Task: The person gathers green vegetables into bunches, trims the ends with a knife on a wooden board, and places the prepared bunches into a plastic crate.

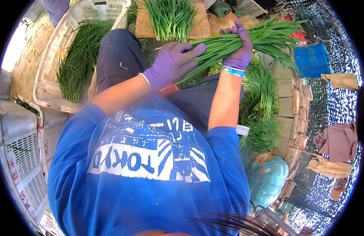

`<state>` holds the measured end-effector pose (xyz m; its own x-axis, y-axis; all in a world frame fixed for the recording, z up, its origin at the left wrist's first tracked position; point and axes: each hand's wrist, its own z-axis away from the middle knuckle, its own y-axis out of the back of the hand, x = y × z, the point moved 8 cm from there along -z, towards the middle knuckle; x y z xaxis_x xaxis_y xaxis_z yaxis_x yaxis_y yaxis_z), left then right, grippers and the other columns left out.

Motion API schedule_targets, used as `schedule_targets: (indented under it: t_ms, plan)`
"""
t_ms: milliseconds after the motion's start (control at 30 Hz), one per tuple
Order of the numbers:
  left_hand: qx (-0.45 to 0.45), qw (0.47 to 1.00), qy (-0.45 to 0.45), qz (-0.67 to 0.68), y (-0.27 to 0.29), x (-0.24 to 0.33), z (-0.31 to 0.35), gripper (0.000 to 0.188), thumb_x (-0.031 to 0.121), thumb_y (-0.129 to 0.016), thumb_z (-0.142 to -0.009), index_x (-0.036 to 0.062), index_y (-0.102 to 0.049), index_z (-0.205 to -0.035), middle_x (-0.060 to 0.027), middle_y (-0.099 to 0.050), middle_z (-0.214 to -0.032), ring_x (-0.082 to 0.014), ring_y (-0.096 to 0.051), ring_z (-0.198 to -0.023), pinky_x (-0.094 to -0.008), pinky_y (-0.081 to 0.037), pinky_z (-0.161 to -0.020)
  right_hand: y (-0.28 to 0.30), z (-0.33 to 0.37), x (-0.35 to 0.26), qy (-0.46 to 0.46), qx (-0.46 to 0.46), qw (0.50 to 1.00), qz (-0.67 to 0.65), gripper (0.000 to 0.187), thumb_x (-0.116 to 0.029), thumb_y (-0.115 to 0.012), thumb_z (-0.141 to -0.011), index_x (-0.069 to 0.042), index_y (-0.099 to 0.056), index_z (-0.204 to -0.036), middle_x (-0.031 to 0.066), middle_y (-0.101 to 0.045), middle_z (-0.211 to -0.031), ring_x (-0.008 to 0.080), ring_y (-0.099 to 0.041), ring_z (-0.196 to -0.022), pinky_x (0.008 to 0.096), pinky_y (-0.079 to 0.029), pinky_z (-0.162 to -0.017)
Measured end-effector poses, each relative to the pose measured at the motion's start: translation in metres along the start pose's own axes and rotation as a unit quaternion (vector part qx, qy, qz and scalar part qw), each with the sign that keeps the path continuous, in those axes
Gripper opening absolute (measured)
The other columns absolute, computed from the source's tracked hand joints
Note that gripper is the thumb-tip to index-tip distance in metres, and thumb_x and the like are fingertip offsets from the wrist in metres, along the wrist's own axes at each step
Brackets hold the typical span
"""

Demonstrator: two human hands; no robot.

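Observation:
A bunch of long, flat-leaved garlic chives [268,37] lies across my hands in front of my lap, its leafy tips fanning out to the right. My right hand [241,49], in a purple glove, is wrapped round the bunch from beneath, fingertips showing above it. My left hand [174,63], also gloved in purple, is closed at the bunch's left end, with thumb and fingers on the stems. A few leaves hang loose below that hand. Just beyond lies another bunch of chives [172,17] on a wooden board [144,25].
A whitish plastic crate [40,84] with loose chives [81,59] stands at my left. More bundles of chives [260,92] lie along my right side, beside a brick edge [286,98]. A blue container [311,59] and a light-blue plastic bag [270,177] are farther right.

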<state>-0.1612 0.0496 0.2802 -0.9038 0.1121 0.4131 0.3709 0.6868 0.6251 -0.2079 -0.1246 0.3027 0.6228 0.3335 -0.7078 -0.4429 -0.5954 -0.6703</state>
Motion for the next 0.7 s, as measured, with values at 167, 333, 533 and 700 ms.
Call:
schedule_targets:
  t_ms: [167,333,533,700]
  plan:
    - [-0.011,0.992,-0.012,0.123,-0.001,-0.017,0.0,0.034,0.019,-0.052,-0.083,0.0118,-0.053,-0.115,-0.01,-0.059,-0.094,-0.0255,-0.056,-0.081,-0.0309,-0.044,-0.075,0.017,0.0,-0.003,-0.005,0.072,0.997,0.035,0.033,-0.017,-0.054,-0.077,0.004,-0.051,-0.103,0.0065,-0.056,-0.076,0.0203,-0.054,-0.076,0.0429,-0.046,-0.077]
    - [0.051,0.968,0.114,0.216,0.014,-0.041,0.013,0.024,0.015,-0.045,-0.088,0.0041,-0.056,-0.107,-0.0066,-0.063,-0.081,-0.0147,-0.056,-0.058,-0.0232,-0.046,-0.058,0.036,-0.003,-0.013,0.016,0.123,0.992,0.028,0.034,-0.018,-0.055,-0.077,0.003,-0.052,-0.104,0.0061,-0.056,-0.076,0.0201,-0.054,-0.074,0.0407,-0.047,-0.073]
    - [0.142,0.868,0.262,0.397,0.035,-0.065,0.031,0.026,0.015,-0.038,-0.091,-0.001,-0.055,-0.104,-0.0018,-0.061,-0.085,-0.0029,-0.045,-0.06,-0.0203,-0.042,-0.055,0.078,-0.008,-0.047,0.075,0.17,0.981,0.056,0.035,-0.017,-0.049,-0.073,0.004,-0.052,-0.101,0.0104,-0.057,-0.079,0.0239,-0.055,-0.075,0.0399,-0.048,-0.067]
    - [-0.197,0.977,0.068,0.041,0.029,-0.087,0.051,0.03,0.022,-0.045,-0.089,0.0076,-0.051,-0.115,-0.0057,-0.062,-0.082,-0.0212,-0.055,-0.058,-0.0355,-0.045,-0.069,0.114,0.005,-0.095,0.089,0.172,0.981,-0.004,0.048,-0.03,-0.042,-0.078,-0.009,-0.038,-0.122,0.021,-0.043,-0.121,0.0386,-0.045,-0.107,0.0624,-0.035,-0.084]
